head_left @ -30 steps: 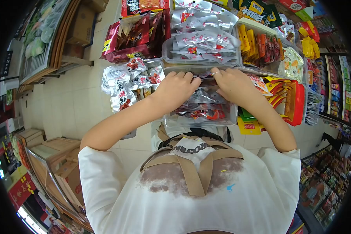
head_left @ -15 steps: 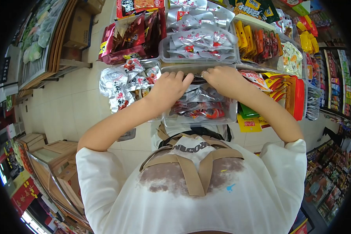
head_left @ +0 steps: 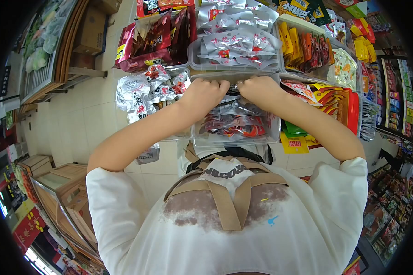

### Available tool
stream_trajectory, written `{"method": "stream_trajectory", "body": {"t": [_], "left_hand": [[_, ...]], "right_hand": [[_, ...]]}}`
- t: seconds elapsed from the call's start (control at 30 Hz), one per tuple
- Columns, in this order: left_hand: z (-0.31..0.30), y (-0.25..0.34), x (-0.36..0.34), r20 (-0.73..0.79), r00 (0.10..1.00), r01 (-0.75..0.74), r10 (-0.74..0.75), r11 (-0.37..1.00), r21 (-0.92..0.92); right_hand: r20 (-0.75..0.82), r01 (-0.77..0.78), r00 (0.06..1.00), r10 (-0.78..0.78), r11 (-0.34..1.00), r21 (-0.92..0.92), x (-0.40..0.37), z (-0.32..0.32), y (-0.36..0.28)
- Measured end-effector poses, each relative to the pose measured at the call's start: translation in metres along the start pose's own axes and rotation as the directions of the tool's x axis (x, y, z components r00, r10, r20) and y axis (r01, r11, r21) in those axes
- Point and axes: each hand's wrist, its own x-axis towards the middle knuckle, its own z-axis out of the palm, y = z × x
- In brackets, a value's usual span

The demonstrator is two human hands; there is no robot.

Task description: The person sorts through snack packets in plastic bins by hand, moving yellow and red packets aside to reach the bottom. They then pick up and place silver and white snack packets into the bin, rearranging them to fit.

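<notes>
Side by side over the back of a clear plastic bin (head_left: 275, 123), my two hands are closed with fingers curled down. My left hand (head_left: 205, 95) and my right hand (head_left: 260, 93) both grip a dark package (head_left: 233, 90) that shows between them. Most of that package is hidden by the fingers. In the same bin, nearer my body, several silver and red snack packets (head_left: 237, 126) lie in a row.
Behind stands a bin of silver packets (head_left: 236, 43), with dark red bags (head_left: 153, 41) to its left. White and silver packets (head_left: 137, 96) fill the left bin. Yellow and red packets (head_left: 330, 101) stand at right. Wooden crates (head_left: 62, 183) are at lower left.
Fingers of both hands have curled closed, and the hands have moved slightly closer together. The dark package shows a bit more between them.
</notes>
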Motion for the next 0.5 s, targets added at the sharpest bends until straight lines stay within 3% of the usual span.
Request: {"method": "stream_trajectory", "body": {"t": [0.1,0.3,0.43,0.5], "left_hand": [[0.005,0.001,0.001,-0.026,0.999,-0.034,0.036,0.997,0.068],[0.004,0.001,0.0,-0.05,0.999,-0.014,0.018,0.997,0.077],[-0.009,0.001,-0.009,0.024,1.0,-0.014,0.012,0.995,0.1],[-0.018,0.0,-0.017,0.026,1.0,-0.001,-0.002,0.993,0.121]], "right_hand": [[-0.062,0.116,0.991,-0.121,0.991,-0.073,0.002,0.005,0.004],[-0.072,0.162,0.982,-0.174,0.974,-0.156,-0.002,0.001,0.007],[-0.012,0.037,0.999,-0.037,0.999,0.008,-0.014,-0.008,0.0],[-0.228,0.006,0.974,-0.017,0.999,-0.047,-0.027,-0.005,-0.001]]}}
